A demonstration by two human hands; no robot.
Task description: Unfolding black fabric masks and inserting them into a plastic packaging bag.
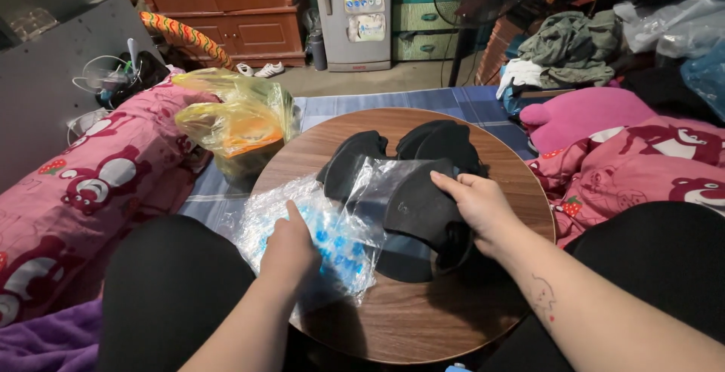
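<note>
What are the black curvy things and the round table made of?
The black curved pieces look like matte foam or soft rubber: dull, smooth, no shine, though the look leaves it open. The right hand holds one. The round table looks like wood or wood-print laminate, with brown grain lines. The crinkly clear bags under the left hand are thin glossy plastic.

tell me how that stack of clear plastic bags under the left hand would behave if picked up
The clear plastic bags look thin and crinkled, so they would probably flop and sag. Their glossy film suggests the stack could slide apart unless pinched. The left hand presses them flat on the round wooden table, so they are likely light.
</note>
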